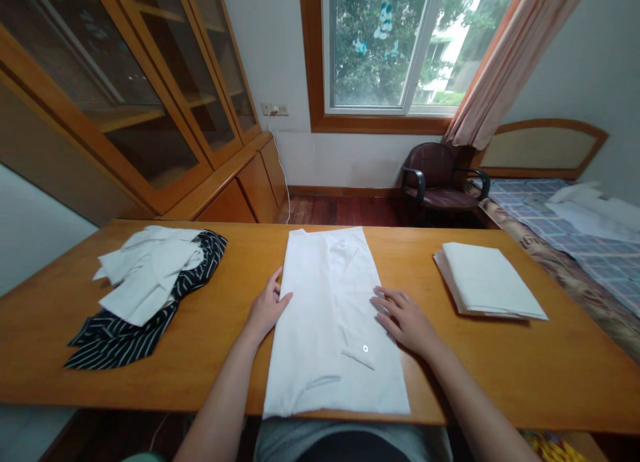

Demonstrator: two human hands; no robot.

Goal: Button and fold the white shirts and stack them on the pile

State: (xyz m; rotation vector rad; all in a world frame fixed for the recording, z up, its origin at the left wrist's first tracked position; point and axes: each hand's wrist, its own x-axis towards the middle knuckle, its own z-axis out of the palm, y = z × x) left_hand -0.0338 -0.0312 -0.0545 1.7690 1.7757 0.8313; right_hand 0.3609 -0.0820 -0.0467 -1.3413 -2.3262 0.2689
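Note:
A white shirt [327, 315] lies folded into a long strip down the middle of the wooden table [500, 362], its sleeve cuff with a button near the front right. My left hand [267, 309] rests at the shirt's left edge, fingers curled lightly with the thumb against the fabric. My right hand [405, 315] lies flat on the shirt's right edge, fingers spread and pointing left. Neither hand holds anything.
A loose heap of white garments [147, 272] on a black striped one [115, 339] sits at the table's left. A stack of folded white cloth [487, 282] lies at the right. Beyond are a dark armchair [440, 182], a glass-door cabinet [150, 95] and a bed [580, 235].

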